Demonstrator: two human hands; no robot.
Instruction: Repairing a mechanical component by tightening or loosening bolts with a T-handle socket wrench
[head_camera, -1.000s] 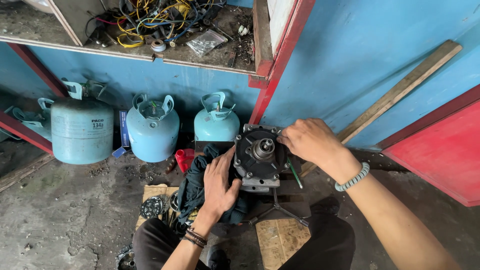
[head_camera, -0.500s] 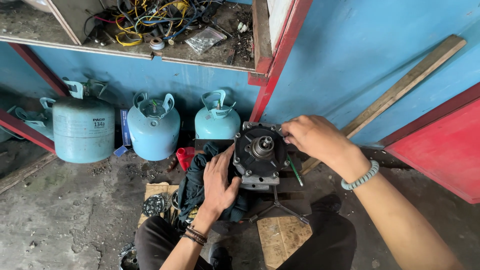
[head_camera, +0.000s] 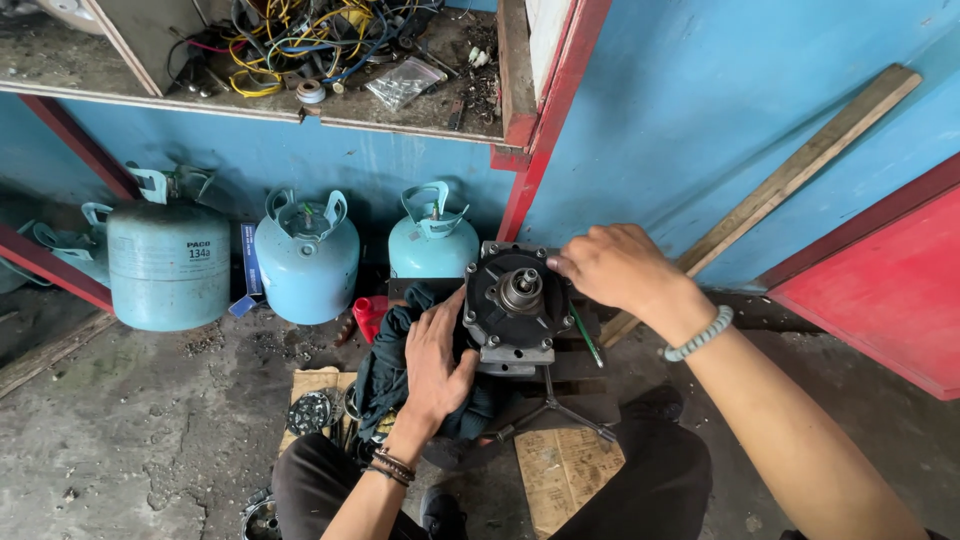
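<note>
A dark round compressor body (head_camera: 515, 305) with a metal shaft in its middle stands upright on the floor between my knees. My left hand (head_camera: 435, 355) presses flat against its left side, over a dark green cloth (head_camera: 390, 375). My right hand (head_camera: 615, 265) rests on the upper right rim of the compressor, fingers curled at a bolt there; I cannot tell if it holds anything small. A green-handled tool (head_camera: 586, 337) lies just right of the compressor.
Three light blue gas cylinders (head_camera: 305, 255) stand against the blue wall. A shelf (head_camera: 300, 100) above holds tangled wires. A wooden plank (head_camera: 800, 170) leans at right beside a red panel (head_camera: 880, 290). Cardboard pieces (head_camera: 560, 465) and a round metal part (head_camera: 310, 412) lie on the concrete floor.
My right hand has shifted slightly along the compressor's upper right rim. My left hand stays pressed on the left side. The view has drifted a little.
</note>
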